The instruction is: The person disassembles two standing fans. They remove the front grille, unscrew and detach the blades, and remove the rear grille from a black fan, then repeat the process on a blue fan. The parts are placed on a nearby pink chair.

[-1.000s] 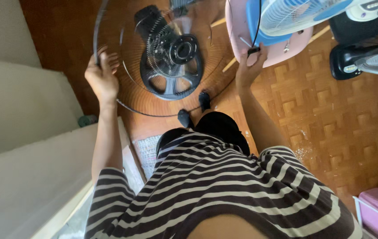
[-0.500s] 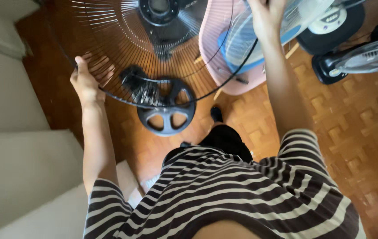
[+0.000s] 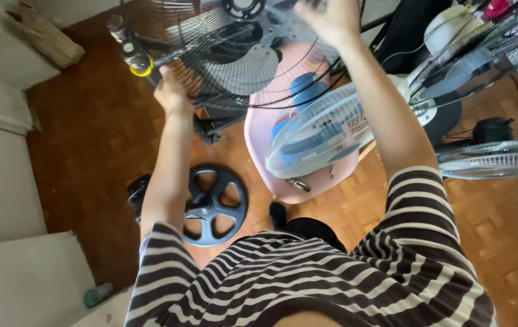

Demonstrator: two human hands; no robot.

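I hold a large black wire fan grille (image 3: 235,60) up in front of me with both hands. My left hand (image 3: 173,91) grips its lower left rim. At the upper right edge my right hand (image 3: 330,19) holds the rim, blurred by motion. Through the wires I see grey fan blades and the grille's round black hub (image 3: 244,7). On the wooden floor below lies a round black spoked fan base (image 3: 213,206) with a dark motor part beside it.
A pink chair (image 3: 307,175) carries a blue and white fan (image 3: 325,130). More fans stand at right: a white one (image 3: 453,36) and a grey grille (image 3: 495,158). A spray can with a yellow ring (image 3: 129,45) stands at the back. White furniture (image 3: 10,157) fills the left.
Both hands have lifted the grille up and away from the floor; my view tilted upward. The black base and motor part stay on the floor, farther below the grille.
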